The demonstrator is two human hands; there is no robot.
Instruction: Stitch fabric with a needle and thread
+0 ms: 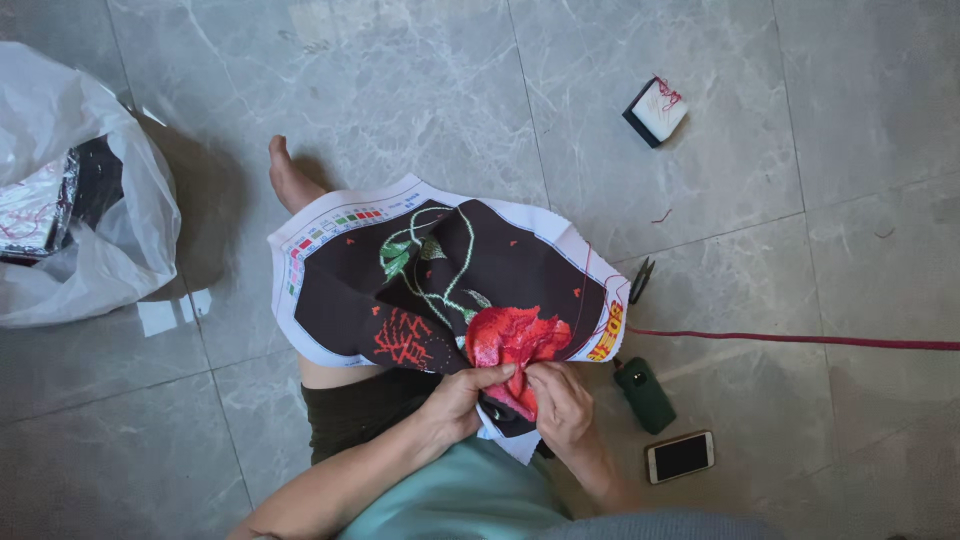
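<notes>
A black embroidery cloth [440, 285] with a white border lies across my lap, stitched with green stems and a red flower [510, 335]. My left hand [465, 398] pinches the cloth's near edge just below the flower. My right hand [560, 400] grips the same fold from the right, its fingers closed against the red stitching. A red thread [800, 340] runs from the cloth's right edge out across the floor to the right. Whether a needle is in my fingers is too small to tell.
A white plastic bag [80, 190] with dark contents sits at the left. A small black-and-white thread card [655, 110] lies at the top right. Small scissors [640, 280], a dark green case [645, 395] and a phone [680, 457] lie on the grey tiles beside my right side.
</notes>
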